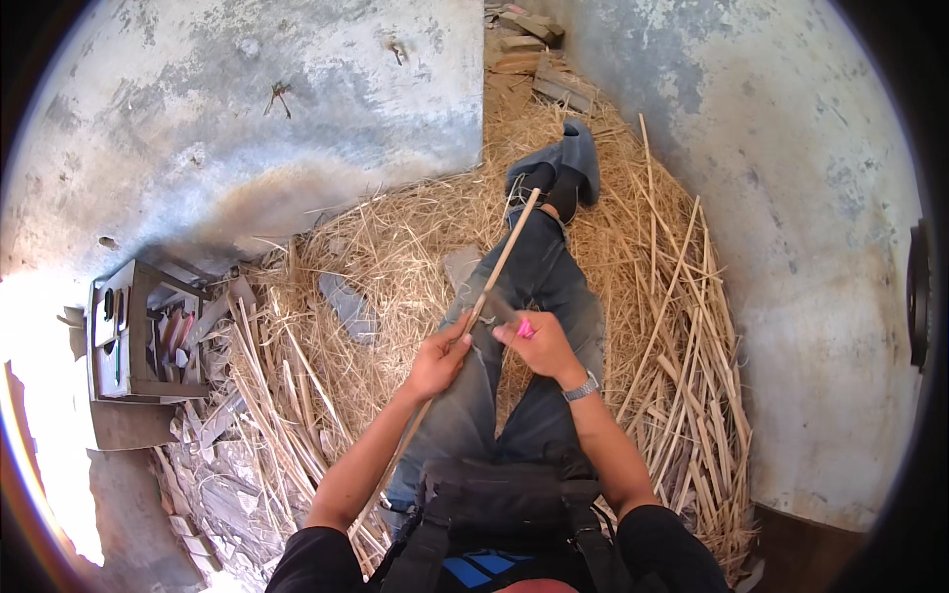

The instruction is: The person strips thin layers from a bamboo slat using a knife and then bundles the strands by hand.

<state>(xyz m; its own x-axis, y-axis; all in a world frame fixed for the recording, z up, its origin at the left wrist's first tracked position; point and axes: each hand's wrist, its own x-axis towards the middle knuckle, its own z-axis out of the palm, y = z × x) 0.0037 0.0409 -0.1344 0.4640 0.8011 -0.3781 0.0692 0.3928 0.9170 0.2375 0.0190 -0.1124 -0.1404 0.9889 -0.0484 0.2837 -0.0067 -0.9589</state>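
A long, thin wooden stick [509, 245] slants across my lap, from near my feet back past my left forearm. My left hand [440, 361] is closed round it at about its middle. Just to the right, my right hand [544, 346] grips a small knife with a pink handle [525, 327]. The knife's blade is smeared by motion and lies close to the stick, just ahead of my left fingers. Whether the blade touches the wood I cannot tell. A thin, pale curl shows beside the stick there.
Straw and shavings [395, 232] cover the floor round my outstretched legs [534, 267]. Cut sticks [682, 395] lie heaped on the right, more on the left [282, 395]. A wooden box of tools [148, 331] stands at the left wall. Wood blocks [529, 44] lie far ahead.
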